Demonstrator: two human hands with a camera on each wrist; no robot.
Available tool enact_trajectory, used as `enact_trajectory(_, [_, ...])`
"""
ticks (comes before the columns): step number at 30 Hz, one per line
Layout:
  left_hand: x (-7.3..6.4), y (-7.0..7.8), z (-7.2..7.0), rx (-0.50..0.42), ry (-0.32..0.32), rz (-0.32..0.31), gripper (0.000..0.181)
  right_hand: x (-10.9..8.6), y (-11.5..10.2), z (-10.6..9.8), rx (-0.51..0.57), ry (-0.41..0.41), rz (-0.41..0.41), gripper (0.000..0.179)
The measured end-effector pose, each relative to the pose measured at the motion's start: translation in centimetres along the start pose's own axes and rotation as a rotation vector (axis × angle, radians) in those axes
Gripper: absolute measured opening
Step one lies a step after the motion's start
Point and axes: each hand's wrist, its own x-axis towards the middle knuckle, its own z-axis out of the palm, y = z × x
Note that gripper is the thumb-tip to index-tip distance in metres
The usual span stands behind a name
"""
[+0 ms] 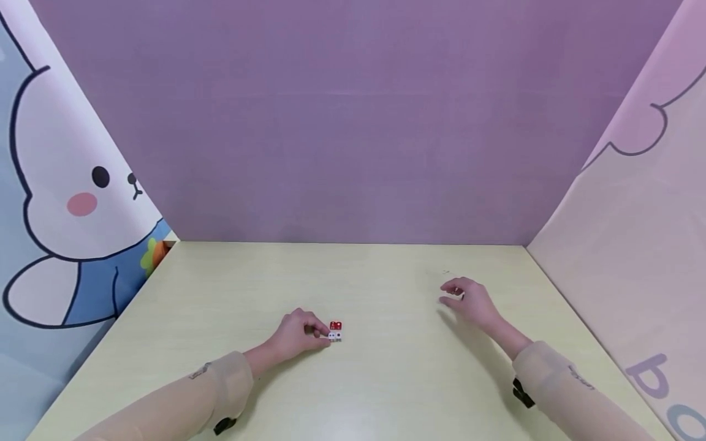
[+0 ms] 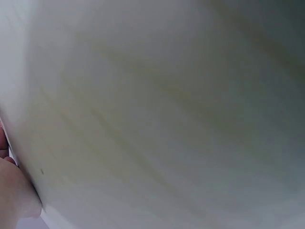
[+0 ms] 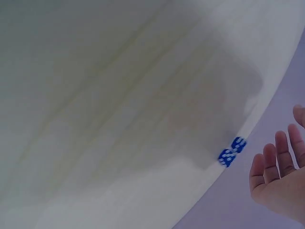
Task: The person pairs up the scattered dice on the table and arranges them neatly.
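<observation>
Paired red dice [image 1: 336, 326] and white dice [image 1: 338, 337], dotted with pips, sit mid-surface [image 1: 386, 386]. The left hand [image 1: 298, 334] meets the white pair's left end; whether its grip clamps, I cannot tell. The right hand [image 1: 473, 304], fingers apart, hovers toward the far right corner, near two blue dice [image 3: 227, 157].

Two red dice [image 1: 339, 326], two white dice [image 1: 338, 336], two blue dice [image 3: 227, 157].
</observation>
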Motion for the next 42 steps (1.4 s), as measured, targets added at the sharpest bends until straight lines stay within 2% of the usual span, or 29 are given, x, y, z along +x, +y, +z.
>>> enact_trajectory(10, [0.1,-0.1,0.0,-0.002,0.000,-0.013,0.014,0.9,3.4,-0.2,-0.043,0.011,0.082,0.023])
enact_trajectory(15, [0.1,-0.3,0.0,-0.003,-0.005,-0.018,0.014,1.4,4.1,-0.4,-0.049,-0.028,0.124,0.025])
enact_trajectory(26, [0.1,-0.3,0.0,-0.012,-0.007,-0.021,0.014,2.2,4.5,0.2,-0.110,-0.040,0.110,0.017])
enact_trajectory(32, [0.2,-0.3,0.0,-0.005,-0.003,-0.016,0.014,2.6,4.0,0.6,-0.099,-0.075,0.126,0.018])
enact_trajectory(42, [0.1,-0.1,-0.1,-0.015,-0.008,-0.025,0.013,2.5,3.1,1.5,-0.078,-0.103,0.093,0.016])
